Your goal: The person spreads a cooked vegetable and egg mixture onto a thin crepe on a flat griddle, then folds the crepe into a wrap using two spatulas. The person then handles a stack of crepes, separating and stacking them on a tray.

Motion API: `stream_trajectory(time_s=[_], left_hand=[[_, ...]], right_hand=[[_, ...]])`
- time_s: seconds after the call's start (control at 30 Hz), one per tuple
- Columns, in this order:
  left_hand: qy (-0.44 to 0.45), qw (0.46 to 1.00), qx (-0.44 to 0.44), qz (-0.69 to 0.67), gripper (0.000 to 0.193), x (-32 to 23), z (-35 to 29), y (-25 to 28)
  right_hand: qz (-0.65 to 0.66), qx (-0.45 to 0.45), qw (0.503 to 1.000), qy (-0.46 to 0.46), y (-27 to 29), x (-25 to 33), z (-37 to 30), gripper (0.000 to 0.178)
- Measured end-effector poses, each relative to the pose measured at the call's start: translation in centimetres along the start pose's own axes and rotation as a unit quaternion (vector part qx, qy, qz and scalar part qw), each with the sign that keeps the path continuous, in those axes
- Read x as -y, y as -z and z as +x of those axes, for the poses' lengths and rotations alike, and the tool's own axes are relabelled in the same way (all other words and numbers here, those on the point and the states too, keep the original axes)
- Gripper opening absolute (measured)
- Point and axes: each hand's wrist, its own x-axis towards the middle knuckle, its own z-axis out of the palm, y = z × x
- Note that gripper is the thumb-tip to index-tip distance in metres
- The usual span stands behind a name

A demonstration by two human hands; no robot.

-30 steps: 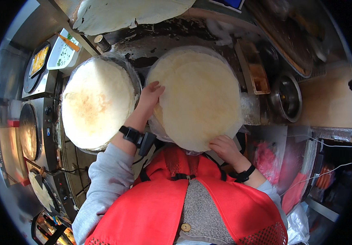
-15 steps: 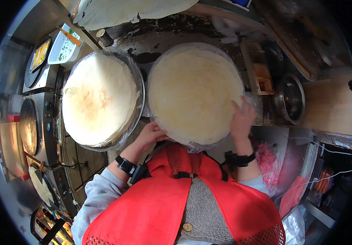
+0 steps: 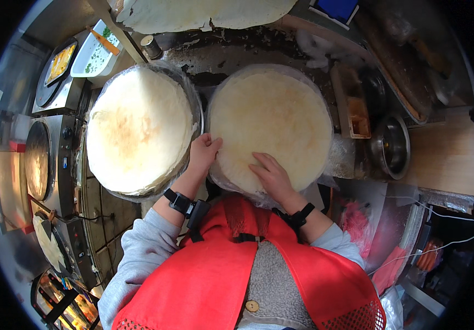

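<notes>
Two broad stacks of thin round flatbreads lie side by side on clear plastic film. At the left rim of the right-hand stack (image 3: 272, 118) is my left hand (image 3: 203, 155), thumb and fingertips pinched together at the edge; whether they grip flatbread or plastic film cannot be made out. My right hand (image 3: 272, 175) rests on the same stack's near part, fingers stretched over the pale top sheet. The left-hand stack (image 3: 138, 132) is brightly lit, browned in the middle and untouched. Crumpled plastic film (image 3: 325, 179) shows around the right stack's edge.
On the left stand round griddles (image 3: 37, 160) and a white tub (image 3: 95, 60) with chopped greens. A metal can (image 3: 150, 47) sits behind the left stack. To the right are a wooden box (image 3: 358, 118) and a steel bowl (image 3: 391, 146). A large flatbread sheet (image 3: 198, 14) lies at the back.
My left hand has moved up along the right stack's left rim. My right hand has come from its right edge to the near middle. The view has shifted slightly.
</notes>
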Motion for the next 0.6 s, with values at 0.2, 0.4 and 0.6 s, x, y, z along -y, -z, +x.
stream_trajectory(time_s=[0.2,0.4,0.6], left_hand=[[0.038,0.997,0.052,0.037,0.02,-0.1,-1.1,0.3],[0.178,0.947,0.264,-0.039,0.033,-0.1,-6.3,-0.3],[0.04,0.984,0.084,-0.15,0.034,-1.8,-2.2,-0.3]], right_hand=[[-0.085,-0.073,0.992,-0.05,0.6,-1.5,-0.6,0.014],[-0.209,-0.078,0.967,-0.122,2.9,-3.3,-0.2,0.018],[-0.063,-0.032,0.988,-0.14,2.5,-2.1,0.0,0.036]])
